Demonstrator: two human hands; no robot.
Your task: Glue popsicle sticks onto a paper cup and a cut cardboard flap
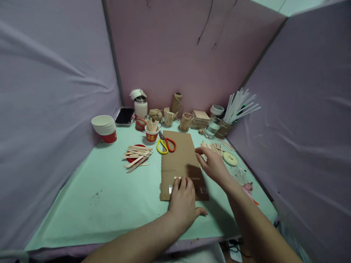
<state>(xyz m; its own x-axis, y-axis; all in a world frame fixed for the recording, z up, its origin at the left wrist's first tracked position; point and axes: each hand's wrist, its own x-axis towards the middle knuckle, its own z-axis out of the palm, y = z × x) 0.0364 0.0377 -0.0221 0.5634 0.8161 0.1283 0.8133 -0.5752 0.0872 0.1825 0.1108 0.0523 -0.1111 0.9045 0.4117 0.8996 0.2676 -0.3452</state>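
Observation:
A brown cardboard sheet point(178, 160) lies lengthwise on the table in front of me. My left hand point(183, 197) rests on its near end, fingertips pressing by a thin wooden craft stick point(195, 178), thumb spread out to the right. Part of that stick is hidden under the fingers. Pieces of clear tape point(170, 189) show on the cardboard beside the hand. My right hand point(212, 164) hovers at the sheet's right edge, thumb and index finger curved with a small gap and nothing visible between them. Scissors point(166, 144) with yellow and red handles lie across the sheet's far left part.
Left of the cardboard, craft sticks point(137, 157) lie on a red dish near a red cup of sticks point(151, 135) and stacked paper cups point(105, 128). More sticks point(212, 147) and a round yellowish disc point(230, 159) lie right. Twine point(155, 115), jars and white straws point(240, 106) line the back.

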